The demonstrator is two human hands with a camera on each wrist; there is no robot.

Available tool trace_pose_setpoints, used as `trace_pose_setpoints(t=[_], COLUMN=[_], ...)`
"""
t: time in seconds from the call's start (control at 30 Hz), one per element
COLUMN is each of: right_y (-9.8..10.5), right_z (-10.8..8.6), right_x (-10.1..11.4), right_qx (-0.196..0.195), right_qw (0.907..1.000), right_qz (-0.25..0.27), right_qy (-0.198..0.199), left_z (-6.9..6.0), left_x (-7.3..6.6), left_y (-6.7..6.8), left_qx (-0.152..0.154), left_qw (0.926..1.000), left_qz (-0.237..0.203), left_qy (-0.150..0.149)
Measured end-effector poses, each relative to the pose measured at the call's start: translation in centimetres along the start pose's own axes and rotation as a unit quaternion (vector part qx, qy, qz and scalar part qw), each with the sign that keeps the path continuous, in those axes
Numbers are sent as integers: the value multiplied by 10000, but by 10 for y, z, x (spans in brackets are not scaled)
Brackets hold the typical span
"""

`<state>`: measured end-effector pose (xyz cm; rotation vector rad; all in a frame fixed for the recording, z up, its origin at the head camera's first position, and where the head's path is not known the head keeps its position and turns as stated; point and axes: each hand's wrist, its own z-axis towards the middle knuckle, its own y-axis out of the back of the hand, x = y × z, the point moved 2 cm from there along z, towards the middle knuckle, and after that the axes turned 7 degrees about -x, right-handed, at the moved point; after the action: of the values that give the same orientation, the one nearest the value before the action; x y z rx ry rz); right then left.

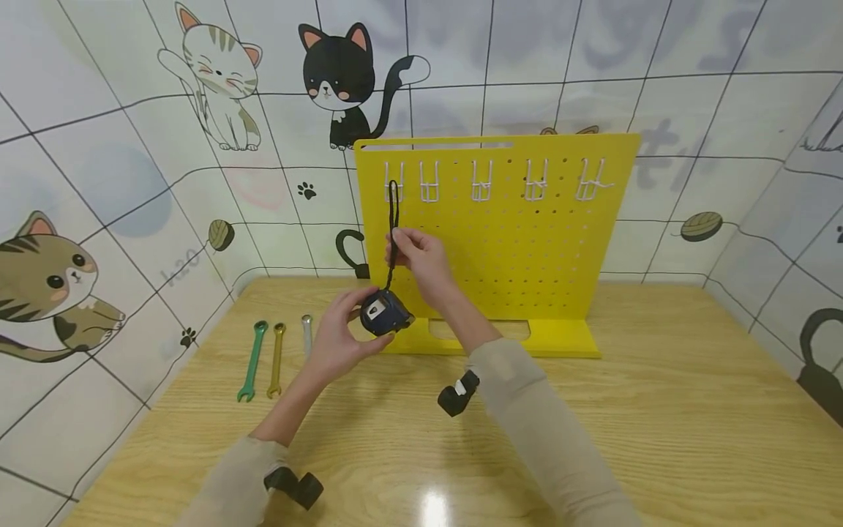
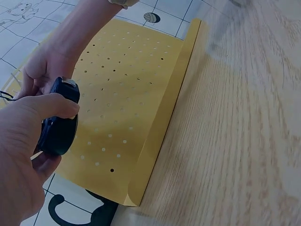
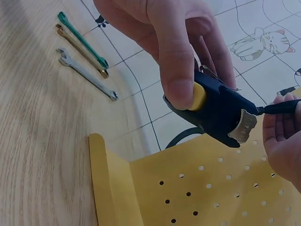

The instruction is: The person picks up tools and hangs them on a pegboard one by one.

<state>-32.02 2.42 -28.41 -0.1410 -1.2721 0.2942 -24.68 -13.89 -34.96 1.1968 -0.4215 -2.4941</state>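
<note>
My left hand (image 1: 341,335) holds a dark blue tape measure (image 1: 385,313) between thumb and fingers, in front of the pegboard's lower left. In the right wrist view the left thumb lies on the yellow button (image 3: 199,96) of the tape measure (image 3: 221,110), its metal end hook showing. My right hand (image 1: 424,262) pinches the black wrist strap (image 1: 393,212) above the tape measure. The strap's loop stands up in front of the leftmost white hook (image 1: 388,192) on the yellow pegboard (image 1: 500,249); whether it touches the hook I cannot tell.
Left of the pegboard, a green wrench (image 1: 252,362), a gold wrench (image 1: 276,360) and a silver wrench (image 1: 306,333) lie on the wooden table (image 1: 658,410). More white hooks (image 1: 482,183) line the pegboard's upper part. A cat-printed wall covering (image 1: 276,183) stands behind.
</note>
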Motion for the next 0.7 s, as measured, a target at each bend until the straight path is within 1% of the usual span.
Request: trace_pose_setpoints(t=[0.27,0.47,0.7], right_y=[-2,-2,0], right_z=[8,16,23], right_x=[-4,-7,-7], right_qx=[27,-139,-308], right_qw=[9996,9996,9989], right_qz=[-224,-173,-324], right_qy=[-149,-184,-146], left_z=[2,8,15], left_x=[11,18,22], left_y=[-3,-7,-14], left_qx=[-111,-201,-233], left_qw=[9999,9997,9996], left_qz=[-25,-98,-109], left_qy=[48,-120,-148])
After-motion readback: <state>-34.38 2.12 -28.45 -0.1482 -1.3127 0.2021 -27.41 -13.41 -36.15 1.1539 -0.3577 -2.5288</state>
